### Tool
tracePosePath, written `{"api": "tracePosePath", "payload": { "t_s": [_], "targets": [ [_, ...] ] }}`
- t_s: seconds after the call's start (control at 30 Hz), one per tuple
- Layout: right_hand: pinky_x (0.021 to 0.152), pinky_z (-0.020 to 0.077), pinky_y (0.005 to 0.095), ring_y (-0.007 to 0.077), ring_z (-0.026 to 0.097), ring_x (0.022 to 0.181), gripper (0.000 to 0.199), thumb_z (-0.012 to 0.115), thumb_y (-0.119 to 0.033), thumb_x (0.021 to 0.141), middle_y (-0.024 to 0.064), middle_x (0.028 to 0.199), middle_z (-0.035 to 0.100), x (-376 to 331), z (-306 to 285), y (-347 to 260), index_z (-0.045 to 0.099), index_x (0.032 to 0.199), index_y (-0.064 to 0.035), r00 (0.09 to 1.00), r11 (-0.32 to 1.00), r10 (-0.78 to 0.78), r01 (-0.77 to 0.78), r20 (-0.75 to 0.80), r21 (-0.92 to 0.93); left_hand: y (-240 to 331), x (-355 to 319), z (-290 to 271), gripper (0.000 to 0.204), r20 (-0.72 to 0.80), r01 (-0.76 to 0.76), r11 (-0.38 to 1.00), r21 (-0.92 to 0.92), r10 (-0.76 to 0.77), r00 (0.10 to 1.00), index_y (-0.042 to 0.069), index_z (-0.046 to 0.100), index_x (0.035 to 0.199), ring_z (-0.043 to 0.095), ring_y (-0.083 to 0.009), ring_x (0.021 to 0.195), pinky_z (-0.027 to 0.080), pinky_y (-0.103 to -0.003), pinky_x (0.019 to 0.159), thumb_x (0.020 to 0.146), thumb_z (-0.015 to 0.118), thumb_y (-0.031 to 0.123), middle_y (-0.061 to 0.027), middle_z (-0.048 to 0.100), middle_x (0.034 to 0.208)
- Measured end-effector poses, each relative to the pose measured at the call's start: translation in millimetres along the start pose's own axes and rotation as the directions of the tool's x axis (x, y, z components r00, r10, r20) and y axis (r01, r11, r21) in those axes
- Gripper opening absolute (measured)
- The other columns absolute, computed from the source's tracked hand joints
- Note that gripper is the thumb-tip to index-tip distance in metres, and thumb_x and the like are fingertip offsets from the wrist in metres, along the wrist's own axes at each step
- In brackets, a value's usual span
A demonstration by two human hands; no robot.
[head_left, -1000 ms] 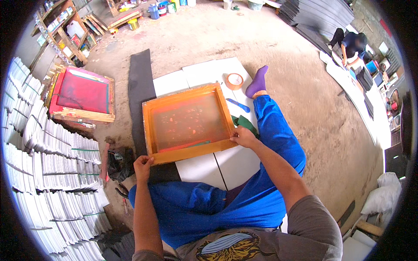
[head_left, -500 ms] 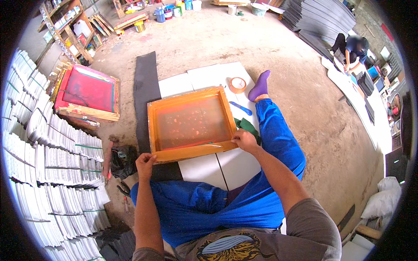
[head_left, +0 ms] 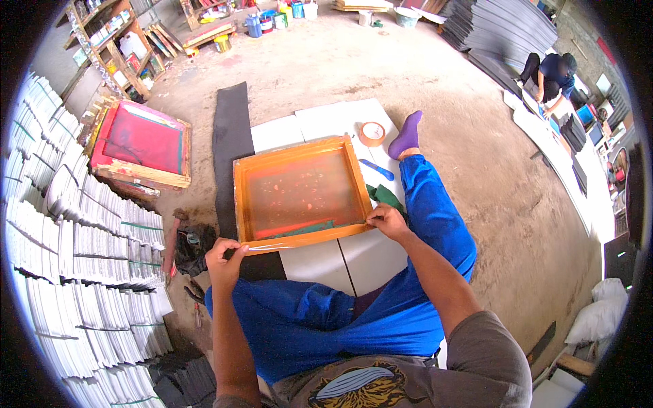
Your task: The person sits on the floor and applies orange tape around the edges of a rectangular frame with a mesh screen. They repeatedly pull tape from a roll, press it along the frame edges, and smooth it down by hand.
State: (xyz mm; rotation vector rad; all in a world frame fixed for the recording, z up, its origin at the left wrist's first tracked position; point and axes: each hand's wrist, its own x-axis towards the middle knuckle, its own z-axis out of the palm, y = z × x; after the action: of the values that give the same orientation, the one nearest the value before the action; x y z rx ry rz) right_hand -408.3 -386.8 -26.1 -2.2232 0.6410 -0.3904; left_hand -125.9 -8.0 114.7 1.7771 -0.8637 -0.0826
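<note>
A screen-printing frame [head_left: 296,151] with wooden sides and a stained mesh lies before me on white sheets. Along its near side runs a shiny strip of brown tape [head_left: 306,239]. My left hand [head_left: 224,262] pinches the tape's left end at the near-left corner. My right hand [head_left: 388,221] is closed at the near-right corner, on the tape's other end. Beyond the frame's right side are a roll of brown tape [head_left: 372,129], a blue utility knife [head_left: 377,169] and a crumpled green cloth [head_left: 390,198], which my right hand partly overlaps.
On the left are a pink-stained screen frame [head_left: 146,139], tall stacks of white sheets [head_left: 102,285] and a black plastic bag [head_left: 192,248]. A dark strip [head_left: 230,136] lies under the frame's left side. A person [head_left: 549,78] works at the far right. Paint containers [head_left: 265,24] stand at the back.
The tape strip has shifted toward me onto the frame's near side, uncovering a green band and red stain on the mesh. My left hand has turned slightly; my right moved a little.
</note>
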Motion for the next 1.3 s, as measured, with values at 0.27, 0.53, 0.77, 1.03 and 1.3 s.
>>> {"api": "tracePosePath", "payload": {
  "t_s": [0.27,0.53,0.77,1.03,1.3],
  "targets": [
    [0.079,0.0543,0.0318,0.0131,0.066,0.087,0.006,0.074,-0.001,0.089,0.0017,0.091,0.069,-1,-28,-16,0.069,0.091,-0.0023,0.991,0.937,0.117,-0.131,0.064,0.324,10,12,-9,0.012,-0.042,-0.028,0.980,-0.199,0.020,0.999,-0.002,0.066,0.086,0.060,-0.0094,0.077,0.048,-0.024,0.072,0.083,0.077,-0.006,-0.0047,0.066,0.082],
    [0.074,0.0536,0.0298,0.0136,0.064,0.085,0.019,0.071,0.000,0.092,0.0040,0.095,0.068,-8,-60,-49,0.061,0.106,-0.0067,0.979,0.700,0.078,-0.187,0.187,0.689,-8,30,-25,0.012,0.044,0.139,0.951,-0.278,-0.132,0.990,0.001,0.064,0.089,0.059,-0.0060,0.074,0.048,-0.021,0.070,0.088,0.076,-0.001,-0.0002,0.067,0.082],
    [0.066,0.0540,0.0294,0.0151,0.064,0.083,0.032,0.068,0.004,0.092,0.0089,0.096,0.068,-19,-86,-98,0.053,0.117,-0.0077,0.972,0.747,0.198,-0.235,0.130,0.622,-14,27,-25,0.013,0.100,0.218,0.908,-0.359,-0.195,0.976,0.004,0.065,0.090,0.060,-0.0061,0.074,0.048,-0.022,0.071,0.087,0.076,0.000,0.0012,0.068,0.083],
    [0.064,0.0524,0.0281,0.0142,0.067,0.077,0.032,0.073,0.002,0.089,0.0078,0.084,0.068,-13,-86,-82,0.048,0.105,-0.0090,0.994,0.875,0.095,-0.111,0.058,0.472,-34,28,-27,0.010,0.091,0.313,0.879,-0.359,-0.301,0.949,0.003,0.067,0.088,0.060,-0.0062,0.074,0.048,-0.023,0.071,0.087,0.077,0.000,0.0008,0.068,0.081],
    [0.050,0.0498,0.0260,0.0148,0.070,0.066,0.030,0.076,0.001,0.088,0.0060,0.077,0.068,-7,-84,-96,0.048,0.094,-0.0106,0.989,0.785,0.142,-0.132,0.033,0.606,-67,31,-31,0.010,0.196,0.496,0.740,-0.454,-0.460,0.866,0.002,0.069,0.090,0.063,-0.0105,0.076,0.051,-0.024,0.073,0.088,0.077,0.007,-0.0020,0.068,0.082]
  ]
}}
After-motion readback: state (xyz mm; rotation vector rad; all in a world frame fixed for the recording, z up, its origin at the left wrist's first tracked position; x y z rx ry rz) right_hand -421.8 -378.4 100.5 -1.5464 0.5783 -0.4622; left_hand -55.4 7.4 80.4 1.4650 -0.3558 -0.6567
